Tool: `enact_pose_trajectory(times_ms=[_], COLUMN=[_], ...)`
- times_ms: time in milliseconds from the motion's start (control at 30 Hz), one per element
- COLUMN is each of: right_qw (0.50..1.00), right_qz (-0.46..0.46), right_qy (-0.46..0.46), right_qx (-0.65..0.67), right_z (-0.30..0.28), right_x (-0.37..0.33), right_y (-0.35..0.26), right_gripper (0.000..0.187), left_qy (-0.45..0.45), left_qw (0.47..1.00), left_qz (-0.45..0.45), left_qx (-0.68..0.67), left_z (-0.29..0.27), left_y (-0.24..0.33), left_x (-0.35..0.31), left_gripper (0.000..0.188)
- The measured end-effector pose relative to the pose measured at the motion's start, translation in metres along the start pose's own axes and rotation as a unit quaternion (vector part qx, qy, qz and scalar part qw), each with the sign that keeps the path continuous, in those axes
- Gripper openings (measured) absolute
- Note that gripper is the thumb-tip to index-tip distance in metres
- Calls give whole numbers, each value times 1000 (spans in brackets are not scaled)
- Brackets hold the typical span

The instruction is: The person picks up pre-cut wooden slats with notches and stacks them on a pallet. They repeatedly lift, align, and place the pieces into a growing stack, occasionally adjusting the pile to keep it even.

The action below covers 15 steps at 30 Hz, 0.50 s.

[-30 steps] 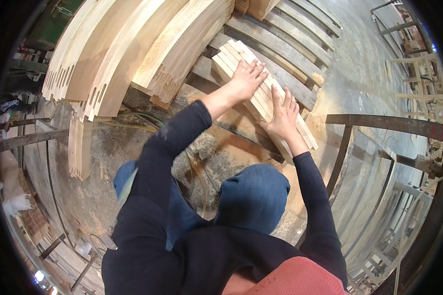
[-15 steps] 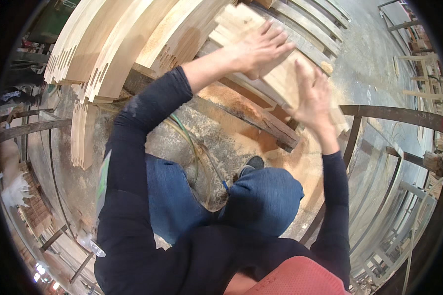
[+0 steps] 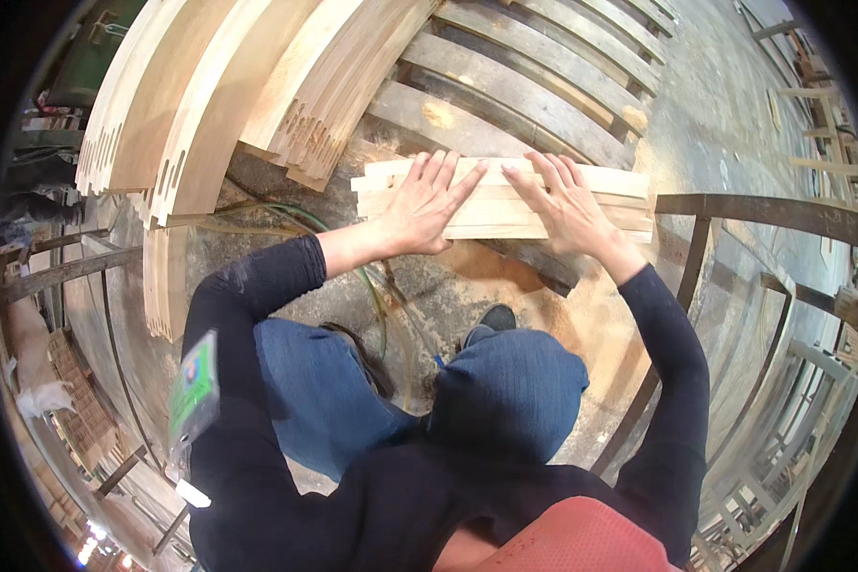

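Several pale wooden strips [image 3: 494,221] lie side by side as a bundle, running left to right in front of me. Their ends are uneven at the left. My left hand [image 3: 421,208] rests on the bundle's left half with its fingers spread and the thumb pointing inward. On the right half lies my right hand [image 3: 570,208], also with fingers stretched out over the strips. The two thumbs point toward each other across a small gap. What supports the bundle underneath is mostly hidden.
Long boards with slotted ends [image 3: 193,124] are stacked at the far left. Beyond the bundle lies a slatted pallet [image 3: 505,59] with sawdust on it. A metal frame [image 3: 763,214] stands at the right. Green and yellow hoses [image 3: 379,300] cross the dusty floor near my feet.
The wooden bundle has swung from a slant to nearly level and come nearer. Both hands, earlier spread and blurred over it, now lie on its top.
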State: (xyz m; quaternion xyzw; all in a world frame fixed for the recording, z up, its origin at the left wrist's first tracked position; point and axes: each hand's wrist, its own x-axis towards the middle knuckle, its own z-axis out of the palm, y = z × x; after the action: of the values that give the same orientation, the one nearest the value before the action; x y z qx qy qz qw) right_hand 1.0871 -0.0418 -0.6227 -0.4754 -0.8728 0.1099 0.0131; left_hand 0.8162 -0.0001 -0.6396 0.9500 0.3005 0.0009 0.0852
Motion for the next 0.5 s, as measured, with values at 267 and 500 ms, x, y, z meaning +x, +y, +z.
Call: enact_pose_trajectory(times_ms=[267,500], right_qw=[997,993], right_qz=[18,-8], right_qy=[-40,13], right_qx=[-67,-116], right_z=[-3,-41], right_x=[14,13], right_y=[5,-5], right_gripper=[118,95], left_qy=[21,80], left_qw=[999,996], left_qz=[-19,-35], left_qx=[-26,-24], left_z=[1,-37], left_y=[-12,1], left_x=[7,-1], left_gripper=[126,123])
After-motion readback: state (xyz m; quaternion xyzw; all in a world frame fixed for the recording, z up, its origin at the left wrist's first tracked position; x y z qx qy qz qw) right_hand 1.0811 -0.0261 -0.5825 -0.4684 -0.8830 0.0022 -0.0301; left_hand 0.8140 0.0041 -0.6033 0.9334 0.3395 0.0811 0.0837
